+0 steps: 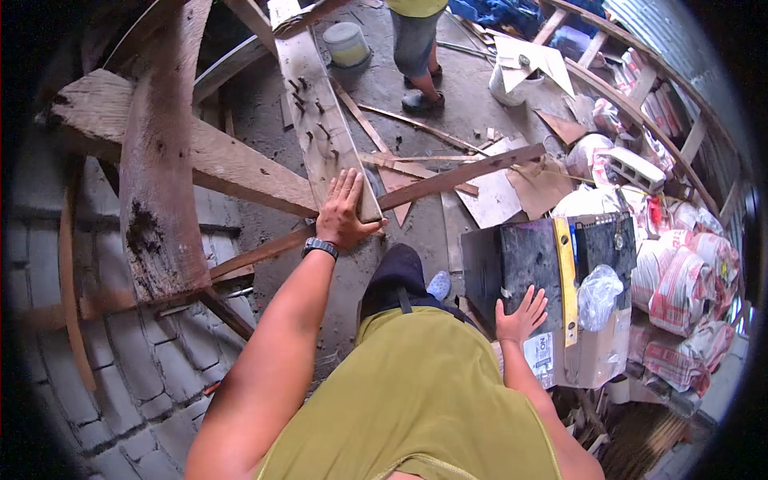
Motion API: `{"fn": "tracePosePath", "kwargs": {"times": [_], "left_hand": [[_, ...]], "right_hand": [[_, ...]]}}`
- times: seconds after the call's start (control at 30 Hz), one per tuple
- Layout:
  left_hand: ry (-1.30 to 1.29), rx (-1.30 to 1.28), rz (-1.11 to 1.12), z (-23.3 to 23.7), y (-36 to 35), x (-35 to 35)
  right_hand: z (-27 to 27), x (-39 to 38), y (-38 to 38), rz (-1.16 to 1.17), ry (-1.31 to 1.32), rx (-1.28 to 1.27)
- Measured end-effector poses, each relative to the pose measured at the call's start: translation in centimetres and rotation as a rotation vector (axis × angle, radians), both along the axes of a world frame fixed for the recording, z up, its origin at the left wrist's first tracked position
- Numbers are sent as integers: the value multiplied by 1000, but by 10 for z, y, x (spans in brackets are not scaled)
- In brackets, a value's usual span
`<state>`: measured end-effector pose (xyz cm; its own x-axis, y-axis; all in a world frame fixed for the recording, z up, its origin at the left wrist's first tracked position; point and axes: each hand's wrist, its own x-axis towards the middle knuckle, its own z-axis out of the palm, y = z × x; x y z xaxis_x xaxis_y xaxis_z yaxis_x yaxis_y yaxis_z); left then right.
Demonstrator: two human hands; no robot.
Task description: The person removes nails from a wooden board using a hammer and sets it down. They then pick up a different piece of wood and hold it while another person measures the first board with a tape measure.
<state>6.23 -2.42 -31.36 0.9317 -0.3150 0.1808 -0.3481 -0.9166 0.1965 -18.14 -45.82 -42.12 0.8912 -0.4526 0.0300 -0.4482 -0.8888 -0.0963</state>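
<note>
My left hand (344, 212) lies flat on the near end of a pale wooden plank (316, 120), fingers pointing up along it. Several dark nails or pegs stick up from the plank beyond my fingertips. Under that end a brown beam (448, 178) runs crosswise. On the right, my right hand (520, 316) is spread with nothing held, at the side of a black-and-cardboard box (524, 248); whether it touches the box I cannot tell. A yellow level (566, 280) and a clear plastic bag (600, 298) are on the box.
Thick timbers (164, 160) cross at the left by a block wall (136, 360). Another person's legs (416, 48) stand ahead beside a white bucket (346, 44). Scrap boards (496, 188) litter the floor. Filled sacks (680, 280) are piled at the right.
</note>
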Motion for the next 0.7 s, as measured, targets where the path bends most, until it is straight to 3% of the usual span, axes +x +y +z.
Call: {"fn": "tracePosePath", "kwargs": {"times": [0.7], "left_hand": [[-30, 17, -47, -9, 2, 3]], "right_hand": [[4, 1, 4, -89, 26, 55]]}}
